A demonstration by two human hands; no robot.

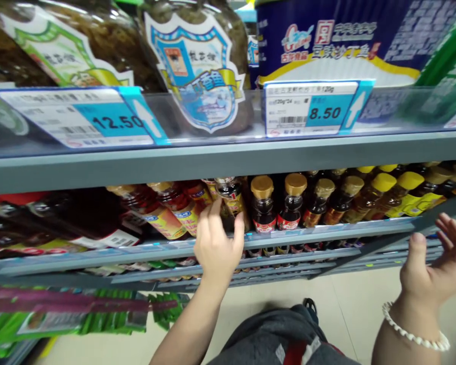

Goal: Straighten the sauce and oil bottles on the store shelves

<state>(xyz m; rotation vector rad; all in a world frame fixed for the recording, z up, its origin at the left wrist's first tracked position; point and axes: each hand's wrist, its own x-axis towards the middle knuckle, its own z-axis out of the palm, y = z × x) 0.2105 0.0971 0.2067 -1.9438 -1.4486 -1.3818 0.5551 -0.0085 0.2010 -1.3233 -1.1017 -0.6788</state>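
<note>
My left hand [217, 248] reaches up to the lower shelf and its fingers close round a small dark sauce bottle [231, 198] with a red and yellow label. Beside it stand two dark bottles with gold caps [263, 203]. My right hand [439, 263] hovers at the right, palm up, fingers spread, holding nothing; a white bead bracelet [412, 332] circles its wrist. More amber bottles with yellow caps [395, 195] run off to the right along the same shelf.
A grey shelf edge [228, 157] crosses above, carrying price tags reading 12.50 [99, 119] and 8.50 [315, 109]. Jars of pickled greens [197, 61] and a blue tin [338, 40] sit on top. Green packets [110, 319] hang lower left. Pale floor tiles lie below.
</note>
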